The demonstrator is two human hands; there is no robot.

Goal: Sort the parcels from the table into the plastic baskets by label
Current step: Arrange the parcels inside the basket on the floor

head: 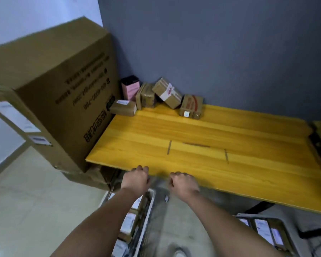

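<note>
Hovering at the near edge of the table [202, 141], left hand [135, 179] & right hand [183, 184] both loosely curled, holding nothing (blurry). Parcels [167, 92] clustered at far corner; basket [146, 210] below w/ more.

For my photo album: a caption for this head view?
Two empty hands reach toward small cardboard parcels across a yellow wooden table.

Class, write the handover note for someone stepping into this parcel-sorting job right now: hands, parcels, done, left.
Left hand and right hand: both empty, fingers loosely curled, at the table's near edge.
Five parcels remain, clustered at the far left corner against the wall.
Done: labelled parcels already lie in the basket below and another basket to the right.
Left: read and sort those five.
</note>
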